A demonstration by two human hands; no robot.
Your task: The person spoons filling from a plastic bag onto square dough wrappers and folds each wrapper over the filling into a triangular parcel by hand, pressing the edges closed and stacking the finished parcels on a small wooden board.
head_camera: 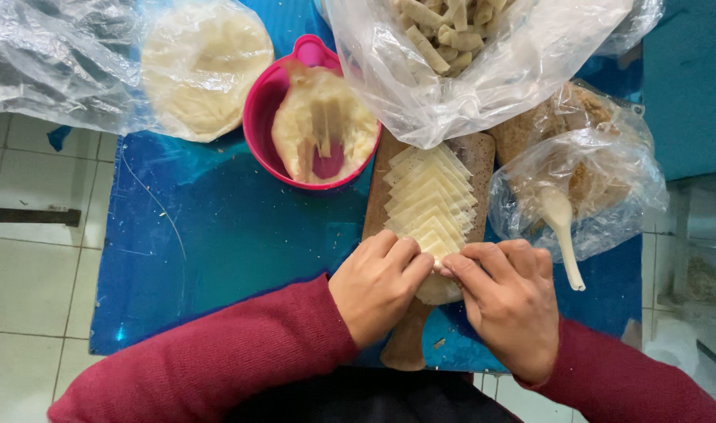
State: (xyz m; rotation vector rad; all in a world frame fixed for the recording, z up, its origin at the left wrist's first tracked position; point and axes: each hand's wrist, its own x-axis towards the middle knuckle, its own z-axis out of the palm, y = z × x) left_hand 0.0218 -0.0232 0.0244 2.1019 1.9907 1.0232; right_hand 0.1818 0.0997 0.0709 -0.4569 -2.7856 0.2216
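My left hand (377, 286) and my right hand (505, 301) meet at the near end of a wooden board (477, 160). Both pinch the same pale square dough wrapper (439, 288) between their fingertips. Behind my fingers a row of several overlapping dough wrappers (430, 196) runs up the board. The board's handle (406, 345) sticks out toward me under my left hand. Both sleeves are dark red.
A pink bowl (264, 110) with pale dough stands behind the board. A bagged disc of dough (204, 66) lies far left. A clear bag of rolled pieces (452, 47) hangs over the board's far end. At right, a bag of brown crumbs (593, 180) holds a white spoon (563, 231). All sits on a blue table (217, 243).
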